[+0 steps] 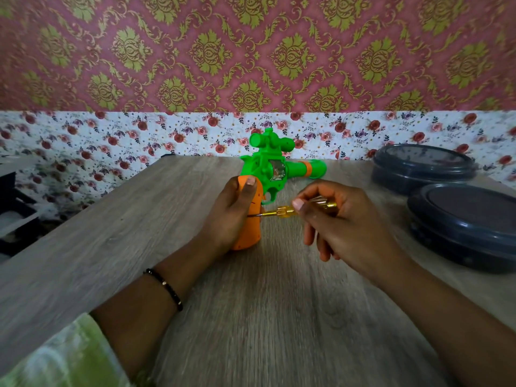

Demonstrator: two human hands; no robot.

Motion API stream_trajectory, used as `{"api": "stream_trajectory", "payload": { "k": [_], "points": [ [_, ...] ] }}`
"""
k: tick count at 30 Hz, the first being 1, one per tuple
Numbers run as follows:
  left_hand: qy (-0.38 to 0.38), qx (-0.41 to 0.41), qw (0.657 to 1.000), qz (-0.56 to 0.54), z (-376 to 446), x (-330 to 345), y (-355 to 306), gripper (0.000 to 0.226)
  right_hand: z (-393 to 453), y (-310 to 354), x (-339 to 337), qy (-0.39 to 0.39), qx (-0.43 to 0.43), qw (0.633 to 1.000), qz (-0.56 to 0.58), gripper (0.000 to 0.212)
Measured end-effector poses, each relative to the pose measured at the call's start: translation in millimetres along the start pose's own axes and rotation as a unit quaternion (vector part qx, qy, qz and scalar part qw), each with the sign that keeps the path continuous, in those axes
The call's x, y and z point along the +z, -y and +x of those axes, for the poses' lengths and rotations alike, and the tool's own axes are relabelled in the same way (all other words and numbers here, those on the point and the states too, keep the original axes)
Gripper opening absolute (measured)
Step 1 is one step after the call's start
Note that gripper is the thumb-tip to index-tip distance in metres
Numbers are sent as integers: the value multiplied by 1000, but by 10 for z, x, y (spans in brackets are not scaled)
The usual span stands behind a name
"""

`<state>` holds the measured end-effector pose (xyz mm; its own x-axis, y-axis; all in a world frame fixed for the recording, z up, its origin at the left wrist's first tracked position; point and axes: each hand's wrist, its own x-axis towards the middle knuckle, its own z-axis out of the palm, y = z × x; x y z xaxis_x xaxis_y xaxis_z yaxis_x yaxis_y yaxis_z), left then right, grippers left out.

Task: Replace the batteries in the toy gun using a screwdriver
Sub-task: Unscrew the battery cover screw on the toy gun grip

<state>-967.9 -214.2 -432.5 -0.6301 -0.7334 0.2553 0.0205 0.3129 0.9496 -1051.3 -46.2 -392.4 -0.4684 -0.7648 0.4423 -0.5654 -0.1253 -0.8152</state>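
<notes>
A green toy gun (pixel 268 169) with an orange grip stands on the wooden table (pixel 111 247), grip down and barrel pointing right. My left hand (pixel 231 213) grips the orange handle, thumb on its top. My right hand (pixel 343 219) holds a yellow see-through screwdriver (pixel 284 211) level. Its metal tip touches the right side of the orange grip, just beside my left fingers. The part of the grip under my left palm is hidden.
Two dark round lidded containers sit at the right, one at the back (pixel 424 166) and one nearer (pixel 469 224). A flowered wall runs behind the table. Dark shelves (pixel 14 213) stand off the table's left edge.
</notes>
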Motion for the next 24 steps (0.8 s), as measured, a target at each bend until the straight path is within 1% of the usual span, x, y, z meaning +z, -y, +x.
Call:
{"api": "stream_trajectory", "payload": {
  "k": [5,8,10,13,14,15,16,17,18,21,24],
  "points": [
    [-1,7,1000,-9,13,-1,-6,24,-21,6,13,2,14,994,-105,38],
    [1,12,1000,5,-10,-9,-37,23,-17,21,10,1,14,991,-131,38],
    [0,15,1000,4,-32,-3,-62,27,-9,24,10,0,15,991,-134,37],
    [-4,9,1000,20,-57,-3,-68,27,-12,20,4,-1,12,991,-135,35],
    [-2,3,1000,14,-69,-11,-80,34,-13,17,5,0,9,991,-137,34],
    [0,-2,1000,5,-74,-15,-84,51,-17,15,3,1,7,991,-136,34],
    [2,-8,1000,1,-70,-18,-81,72,-16,10,4,1,7,991,-133,34],
    [4,-15,1000,-1,-65,-22,-75,88,-15,10,6,2,9,992,-127,33],
    [4,-19,1000,-1,-66,-27,-82,95,-15,9,9,4,10,993,-119,32],
    [-2,-24,1000,2,-66,-27,-95,96,-3,6,15,6,6,995,-95,25],
    [-9,-39,999,8,-72,-33,-98,112,14,-14,5,12,-18,997,-71,9]
  ]
}}
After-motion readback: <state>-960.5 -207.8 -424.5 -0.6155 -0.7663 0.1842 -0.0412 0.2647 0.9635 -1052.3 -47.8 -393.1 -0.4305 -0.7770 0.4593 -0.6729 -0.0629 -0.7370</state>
